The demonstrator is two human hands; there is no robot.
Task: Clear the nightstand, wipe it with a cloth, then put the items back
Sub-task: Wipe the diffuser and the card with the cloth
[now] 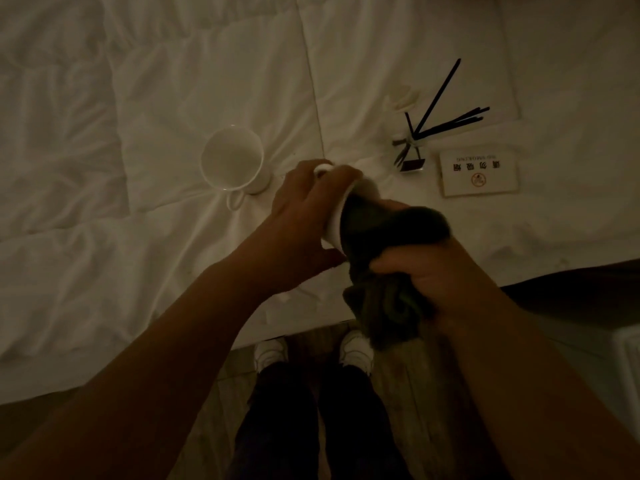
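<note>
In dim light I stand at the near edge of a bed with white bedding [156, 98]; my left hand [304, 216] curls around a white cup [334, 223] tipped on its side, and my right hand [433, 271] clenches a dark cloth [388, 271] whose bunched end is pushed into the cup's mouth. On the bedding to the left stands a second white mug [232, 161], upright. To the far right stand a reed diffuser [415, 147] with dark sticks and, just right of it, a small no-smoking card [479, 173].
</note>
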